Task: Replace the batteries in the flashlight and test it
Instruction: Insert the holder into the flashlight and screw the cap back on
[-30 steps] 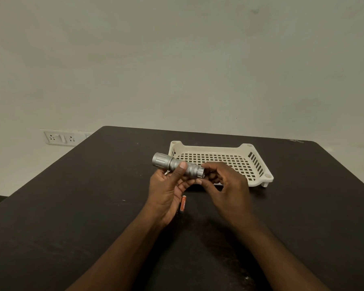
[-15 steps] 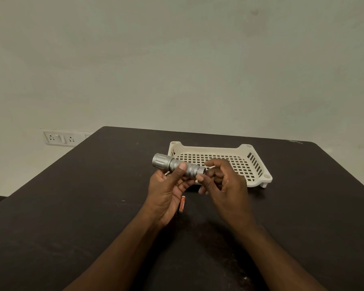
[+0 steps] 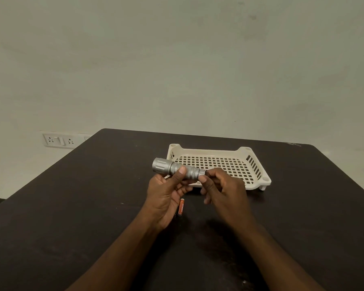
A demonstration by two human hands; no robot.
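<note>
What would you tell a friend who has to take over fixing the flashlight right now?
Left hand: holds the silver flashlight around its body, above the table, head pointing left.
Right hand: its fingers pinch the flashlight's tail end; I cannot tell if a cap or battery is in them.
One orange battery lies on the table between the hands, just below the left hand.
The white basket behind the hands shows nothing inside it.
Done: not clear whether a battery is already inside.
Left: finish the tail end, deal with the loose battery, then switch the flashlight on to test it.
</note>
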